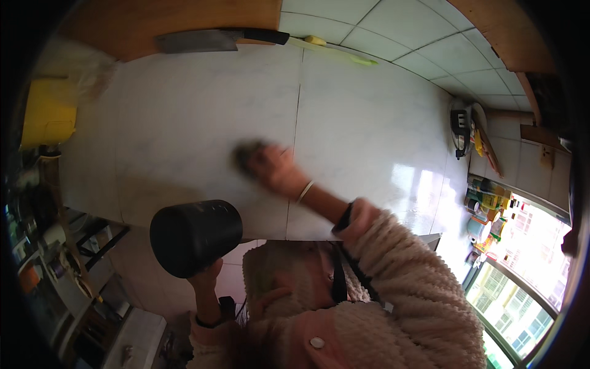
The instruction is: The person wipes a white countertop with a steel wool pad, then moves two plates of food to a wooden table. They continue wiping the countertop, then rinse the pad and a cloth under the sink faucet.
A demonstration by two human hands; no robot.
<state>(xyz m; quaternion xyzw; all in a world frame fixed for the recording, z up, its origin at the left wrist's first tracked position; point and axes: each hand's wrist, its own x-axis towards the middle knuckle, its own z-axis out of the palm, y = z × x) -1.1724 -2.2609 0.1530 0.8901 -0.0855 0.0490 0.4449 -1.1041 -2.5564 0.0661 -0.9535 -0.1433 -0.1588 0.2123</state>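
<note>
Right hand: fingers bunched over a dark wad [247, 157], pressing it on or just above the desk; blur hides the exact grip on the right hand [276, 173].
Dark wad: near the middle of the white marbled desk [203, 111], beside a seam; its material is too blurred to name. Crumbs or wet could lodge in that seam if it passes over lightly.
Left hand: wrapped at the underside of the black cylindrical container [196, 237], most fingers hidden behind it; the left hand [208, 278] seems its only support.
Black cylindrical container: tilted at the desk's near edge, its mouth not clearly visible. It could slip or knock the edge if that one-handed hold loosens; anything swept toward it could miss and fall to the floor.
Cleaver [196, 42]: lying at the far side against the wooden board [172, 18], blade unguarded. A long, careless reach there could bring knuckles against the edge.
Fleece sleeve [405, 264]: bulky, over the near edge; it could drag through any wet left on the surface.
</note>
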